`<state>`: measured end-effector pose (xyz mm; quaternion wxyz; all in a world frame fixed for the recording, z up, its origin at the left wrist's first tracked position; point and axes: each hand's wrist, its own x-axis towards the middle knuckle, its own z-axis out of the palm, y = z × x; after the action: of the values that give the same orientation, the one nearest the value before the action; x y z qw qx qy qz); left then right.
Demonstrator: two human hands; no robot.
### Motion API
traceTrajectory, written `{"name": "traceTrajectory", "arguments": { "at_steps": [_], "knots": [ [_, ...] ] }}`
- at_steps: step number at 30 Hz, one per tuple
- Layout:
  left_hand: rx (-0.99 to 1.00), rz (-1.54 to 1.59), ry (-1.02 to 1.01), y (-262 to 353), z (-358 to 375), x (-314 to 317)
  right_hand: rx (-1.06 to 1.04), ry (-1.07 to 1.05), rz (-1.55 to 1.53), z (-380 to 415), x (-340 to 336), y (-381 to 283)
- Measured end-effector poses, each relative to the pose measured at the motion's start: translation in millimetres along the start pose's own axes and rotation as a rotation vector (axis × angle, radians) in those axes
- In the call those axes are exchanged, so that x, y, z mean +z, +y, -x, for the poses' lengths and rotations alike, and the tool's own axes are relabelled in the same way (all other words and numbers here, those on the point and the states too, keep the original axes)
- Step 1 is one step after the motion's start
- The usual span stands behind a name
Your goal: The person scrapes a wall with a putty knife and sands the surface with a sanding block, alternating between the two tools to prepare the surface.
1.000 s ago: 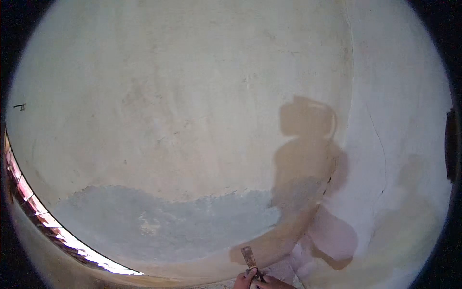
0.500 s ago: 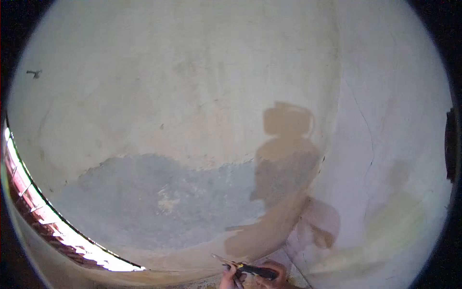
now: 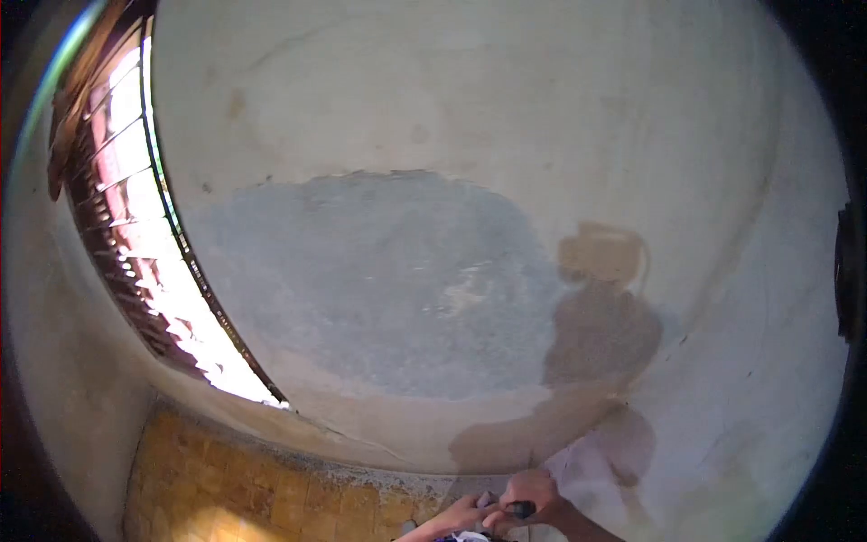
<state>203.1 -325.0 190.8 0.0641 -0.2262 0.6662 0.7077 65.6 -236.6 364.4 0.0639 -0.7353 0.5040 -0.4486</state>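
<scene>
My right hand point(image 3: 531, 492) is closed around a black-handled tool point(image 3: 521, 509); only the dark end of its handle shows, and the blade end is hidden. Close beside it, almost touching, my left hand point(image 3: 462, 515) is curled with its fingers together. A small greyish thing point(image 3: 487, 499) shows between the hands, too blurred to name. Both hands are low in the view, in front of my body. The wall point(image 3: 452, 99) before me carries a large grey rough patch point(image 3: 379, 289) with a paler scraped spot.
A barred window point(image 3: 149, 208) lets in bright light on the left. Below it lies a yellow-brown tiled floor point(image 3: 226, 479), with grey debris along the wall's foot. My shadow point(image 3: 601, 334) falls on the wall near the corner with the right-hand wall point(image 3: 768, 379).
The view has swung left and down, bringing in more window and floor. The tool's blade and yellow band showed before; now mostly the handle end shows. My hands have come closer together.
</scene>
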Motion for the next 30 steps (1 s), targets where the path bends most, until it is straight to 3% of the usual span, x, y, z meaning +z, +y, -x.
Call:
{"name": "traceTrajectory", "arguments": {
  "at_steps": [1, 4, 8, 10, 13, 17, 19, 21, 24, 27, 30],
  "knots": [
    [0.026, 0.166, 0.056, 25.9, 19.6, -4.9, -0.004, -0.018, 0.09, -5.2, -9.0, 5.7],
    [0.028, 0.446, 0.166, 17.3, 35.8, -20.3, -0.19, -0.117, 0.141, -54.5, -39.5, 11.6],
    [0.025, 0.385, 0.369, -23.8, 49.0, -41.8, -0.528, -0.107, 0.365, -125.5, -47.7, 10.9],
    [0.116, 0.375, 0.486, -70.7, 42.3, -47.4, -0.703, -0.239, 0.375, -170.1, -41.8, -4.3],
    [0.235, 0.422, 0.568, -62.8, 71.2, -48.3, -0.925, -0.409, 0.342, -216.9, -15.2, -28.6],
    [0.195, 0.529, 0.765, -68.4, 96.2, -45.6, -1.146, -0.697, 0.424, -236.0, 20.7, -45.8],
    [0.209, 0.542, 0.83, -71.9, 109.7, -43.5, -1.192, -0.745, 0.312, -263.7, 32.9, -15.9],
    [0.213, 0.557, 0.893, -65.3, 124.5, -36.5, -0.965, -0.905, 0.576, -344.3, 5.4, 4.7],
    [0.208, 0.53, 0.944, -85.9, 135.6, -30.7, -1.052, -0.621, 0.664, -366.4, -19.1, -15.1],
    [0.212, 0.574, 0.971, -93.2, 136.5, -30.0, -1.151, -0.806, 0.522, -303.3, 4.7, -47.4],
    [0.2, 0.576, 1.003, -102.6, 144.7, -32.3, -1.056, -0.695, 0.726, -350.9, -18.8, -39.9]
  ]
}}
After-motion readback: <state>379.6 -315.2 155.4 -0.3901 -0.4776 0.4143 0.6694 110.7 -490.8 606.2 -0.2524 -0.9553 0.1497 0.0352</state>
